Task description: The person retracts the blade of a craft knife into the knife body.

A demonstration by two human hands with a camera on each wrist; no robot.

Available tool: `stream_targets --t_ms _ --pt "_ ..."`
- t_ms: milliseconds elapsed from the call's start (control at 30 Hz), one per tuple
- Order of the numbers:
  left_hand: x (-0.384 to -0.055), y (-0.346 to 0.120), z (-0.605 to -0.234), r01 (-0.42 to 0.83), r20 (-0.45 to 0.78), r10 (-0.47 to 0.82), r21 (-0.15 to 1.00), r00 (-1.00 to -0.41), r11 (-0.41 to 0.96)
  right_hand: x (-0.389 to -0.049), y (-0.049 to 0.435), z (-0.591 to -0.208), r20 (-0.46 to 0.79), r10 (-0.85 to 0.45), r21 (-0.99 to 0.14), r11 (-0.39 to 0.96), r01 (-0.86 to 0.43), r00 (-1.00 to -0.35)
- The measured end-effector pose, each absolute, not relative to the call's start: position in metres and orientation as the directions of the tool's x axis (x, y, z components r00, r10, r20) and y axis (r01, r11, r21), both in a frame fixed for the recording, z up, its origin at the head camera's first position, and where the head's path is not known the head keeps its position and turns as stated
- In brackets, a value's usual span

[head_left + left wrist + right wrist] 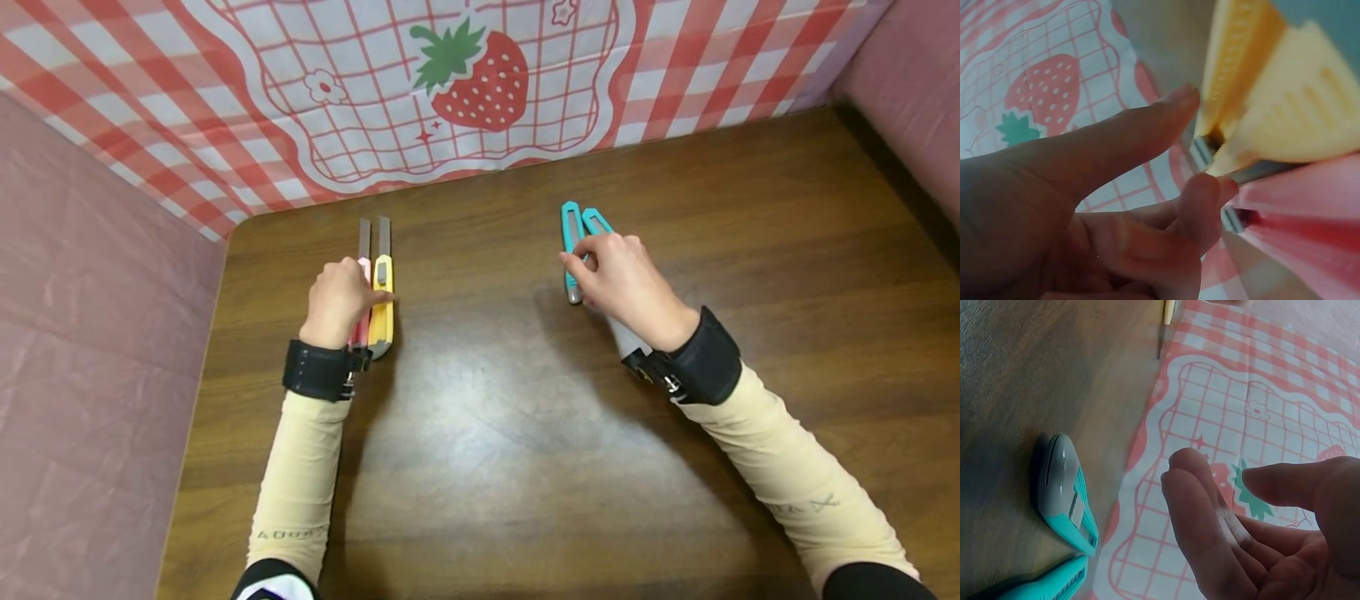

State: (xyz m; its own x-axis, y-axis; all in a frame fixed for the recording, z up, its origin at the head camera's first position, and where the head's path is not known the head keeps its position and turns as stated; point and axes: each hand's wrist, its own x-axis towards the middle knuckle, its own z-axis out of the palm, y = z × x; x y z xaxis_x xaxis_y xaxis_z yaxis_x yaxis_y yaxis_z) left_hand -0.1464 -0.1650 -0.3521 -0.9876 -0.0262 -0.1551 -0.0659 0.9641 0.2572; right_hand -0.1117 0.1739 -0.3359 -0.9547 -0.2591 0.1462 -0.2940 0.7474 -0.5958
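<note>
A person's two bare hands reach over a dark wood-patterned bench (487,508), seen from above. Left of centre, the left hand (333,302) is above two utility cutters lying side by side on the bench: a pink cutter (363,327), partly hidden by the hand, and, just to its right, a yellow cutter (383,321). Both have blades (385,237) extended toward the top of the frame. The left thumb is straight, crossing over the yellow cutter; the other fingers are bent, with a gap between them and the thumb. Whether the hand touches either cutter is unclear.

Right of centre, the right hand (630,279) is relaxed and holds nothing, its thumb and forefinger apart. It is over two teal-and-grey cutters: a nearly vertical cutter (567,242) on the left, and a slanting cutter (1050,582) mostly covered by the hand. Their upper ends are close together and their lower ends spread apart.

Cream sleeves (296,475) cover the forearms, with black bands (321,371) at the wrists. Across the top of the frame hangs a red-and-white checked cloth (360,67) with a strawberry print.
</note>
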Motion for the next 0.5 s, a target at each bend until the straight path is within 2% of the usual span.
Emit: stream_targets --t_ms 267,500 --pt "-0.1475 -0.1646 -0.3582 -0.075 -0.184 -0.035 0.212 -0.982 0.974 -0.1091 0.1722 -0.3359 0.12 -0.26 -0.627 0.729 -0.276 -0.958" --pt "-0.1492 -0.1628 -0.3604 -0.065 -0.2 -0.019 0.226 -0.98 0.972 -0.1097 0.1709 -0.336 0.129 -0.255 -0.629 0.726 -0.278 -0.958"
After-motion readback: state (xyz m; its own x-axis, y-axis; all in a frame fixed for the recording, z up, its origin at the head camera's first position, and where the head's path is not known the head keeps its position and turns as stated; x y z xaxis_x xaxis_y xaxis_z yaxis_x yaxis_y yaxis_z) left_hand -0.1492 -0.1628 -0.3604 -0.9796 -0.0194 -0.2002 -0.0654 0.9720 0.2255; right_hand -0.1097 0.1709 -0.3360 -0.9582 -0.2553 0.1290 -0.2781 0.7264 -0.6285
